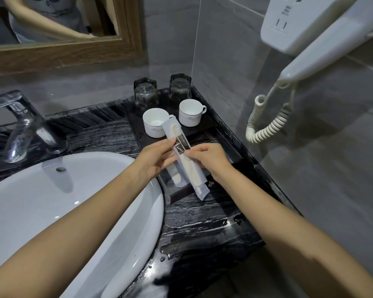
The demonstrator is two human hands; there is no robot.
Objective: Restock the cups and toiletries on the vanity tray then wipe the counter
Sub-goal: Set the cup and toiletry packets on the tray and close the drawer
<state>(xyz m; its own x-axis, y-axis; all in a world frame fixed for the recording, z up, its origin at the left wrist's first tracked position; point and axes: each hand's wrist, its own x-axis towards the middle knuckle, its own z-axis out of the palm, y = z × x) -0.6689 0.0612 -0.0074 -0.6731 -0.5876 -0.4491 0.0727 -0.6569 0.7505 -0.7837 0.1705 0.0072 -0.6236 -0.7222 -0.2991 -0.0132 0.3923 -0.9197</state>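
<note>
Two clear toiletry packets are held above the dark vanity tray (205, 125): a comb packet (194, 168) and a second packet (177, 178) half hidden under it. My left hand (155, 158) grips them from the left, and my right hand (209, 157) pinches the comb packet from the right. Two white cups (155, 125) (191, 112) stand on the tray's back half. Behind them sit two upturned glass tumblers (145, 93) (180, 87).
A white basin (52, 207) fills the left, with a chrome tap (22, 123) behind it. The black marble counter (202, 222) is wet near the front. A wall hairdryer (323, 46) with coiled cord (267, 121) hangs at right. A mirror (52, 20) is at the back left.
</note>
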